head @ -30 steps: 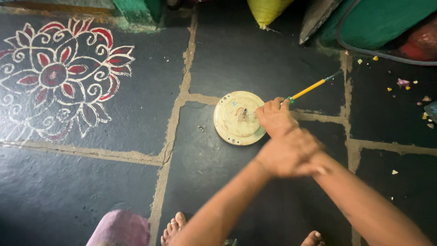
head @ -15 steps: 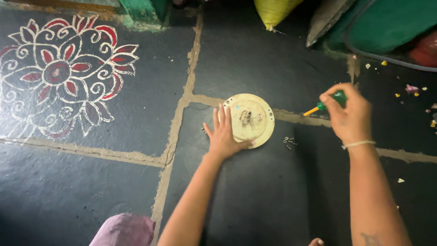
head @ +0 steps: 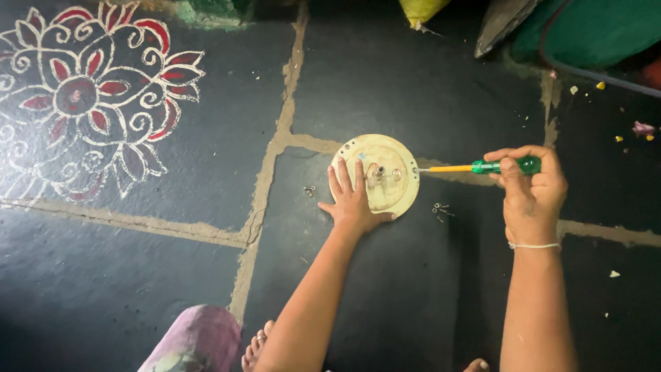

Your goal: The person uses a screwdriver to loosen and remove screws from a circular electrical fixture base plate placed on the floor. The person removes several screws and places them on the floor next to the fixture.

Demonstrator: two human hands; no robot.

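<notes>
Disc [head: 385, 165] on floor [head: 413, 296] under flat, spread left hand [head: 352, 204]; right hand [head: 531, 184] clamped around screwdriver [head: 482, 167], tip at rim.

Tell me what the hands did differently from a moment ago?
The hands uncrossed. The left hand let go and now lies flat on the round disc. The right hand took the green screwdriver out to the right, its tip at the disc's rim. The disc stayed put.
</notes>
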